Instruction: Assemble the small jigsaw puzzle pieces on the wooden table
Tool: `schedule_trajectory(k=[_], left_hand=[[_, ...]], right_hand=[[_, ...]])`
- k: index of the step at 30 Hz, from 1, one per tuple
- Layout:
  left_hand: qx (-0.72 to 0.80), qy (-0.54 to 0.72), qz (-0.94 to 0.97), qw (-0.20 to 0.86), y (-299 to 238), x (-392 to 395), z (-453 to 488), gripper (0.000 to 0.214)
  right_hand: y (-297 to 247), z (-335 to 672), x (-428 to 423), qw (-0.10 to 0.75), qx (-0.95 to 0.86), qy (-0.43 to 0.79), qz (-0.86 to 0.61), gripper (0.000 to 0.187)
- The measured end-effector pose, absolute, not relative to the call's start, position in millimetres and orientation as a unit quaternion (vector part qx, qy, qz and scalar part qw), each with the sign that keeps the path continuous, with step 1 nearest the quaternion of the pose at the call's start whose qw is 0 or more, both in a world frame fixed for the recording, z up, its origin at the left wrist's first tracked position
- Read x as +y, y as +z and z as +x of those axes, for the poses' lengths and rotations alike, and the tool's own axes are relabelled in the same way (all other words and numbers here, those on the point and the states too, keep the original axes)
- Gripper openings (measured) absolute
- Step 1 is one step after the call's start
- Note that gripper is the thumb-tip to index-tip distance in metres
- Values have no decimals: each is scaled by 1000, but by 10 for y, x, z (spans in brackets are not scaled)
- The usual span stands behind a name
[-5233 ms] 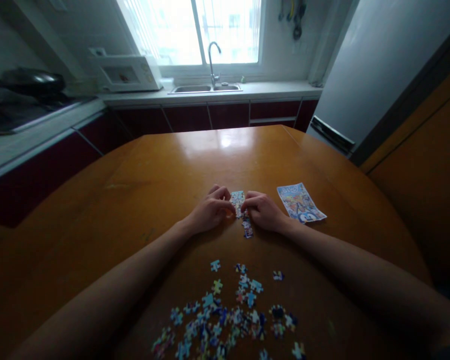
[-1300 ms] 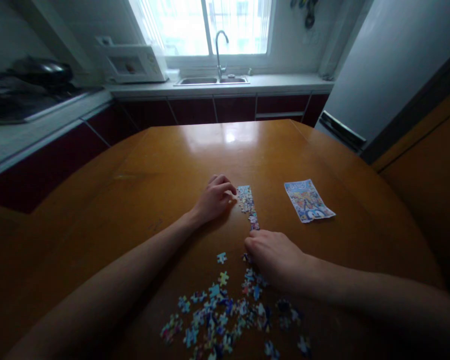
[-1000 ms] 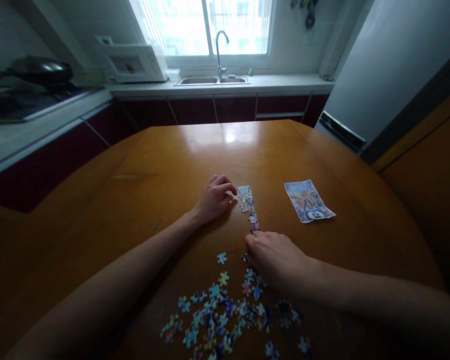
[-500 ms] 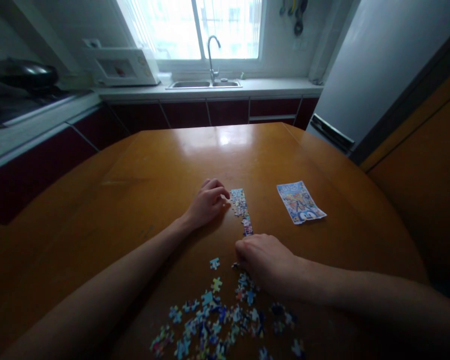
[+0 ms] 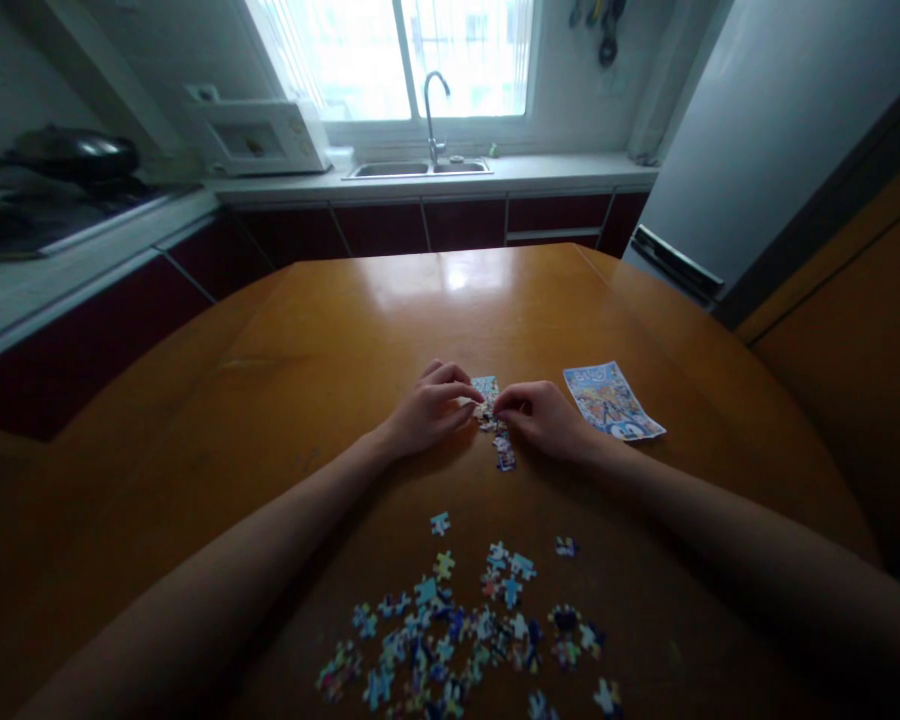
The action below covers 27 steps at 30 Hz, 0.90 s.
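Note:
A narrow strip of joined jigsaw puzzle (image 5: 505,453) lies on the wooden table, partly covered by fingers. At its left edge is my left hand (image 5: 433,410), thumb and forefinger curled closed against the joined pieces. My right hand (image 5: 546,418) meets the strip from the right, fingertips pinched on a small puzzle piece that they mostly hide. Nearer to me lies a loose heap of puzzle pieces (image 5: 425,592), with a pale blue piece (image 5: 439,523) and a yellowish piece (image 5: 444,565) apart from it.
A printed picture sheet (image 5: 613,400) lies right of my right hand. The brown table (image 5: 390,320) has rounded sides. Beyond it are a sink (image 5: 390,170), a microwave (image 5: 259,137) and a stove with a pan (image 5: 75,153). A fridge (image 5: 780,130) stands at the right.
My right hand has moved away from me, from beside the loose pieces up to the strip, uncovering pieces beneath it. My left hand stays by the strip's left edge. The view has shifted slightly.

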<state>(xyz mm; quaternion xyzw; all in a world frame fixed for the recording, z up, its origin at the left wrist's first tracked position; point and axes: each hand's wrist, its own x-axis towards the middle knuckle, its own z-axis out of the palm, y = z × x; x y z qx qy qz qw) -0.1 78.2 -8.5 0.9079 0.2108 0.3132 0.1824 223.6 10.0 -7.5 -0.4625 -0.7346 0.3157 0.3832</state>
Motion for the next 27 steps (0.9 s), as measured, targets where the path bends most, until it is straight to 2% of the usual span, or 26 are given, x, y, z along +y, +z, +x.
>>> schedule_trajectory(k=[6, 11, 18, 27], left_hand=[[176, 273, 930, 171, -97, 767, -16, 21], [186, 276, 930, 158, -94, 757, -21, 14], [188, 237, 937, 177, -54, 721, -15, 13], [171, 220, 943, 180, -56, 728, -12, 14]], right_hand=[[-109, 2232, 113, 380, -735, 327, -457, 14], [-99, 2227, 125, 376, -729, 343, -458, 13], [-149, 2264, 165, 407, -734, 245, -485, 11], [-183, 2264, 167, 383, -762, 216, -475, 11]])
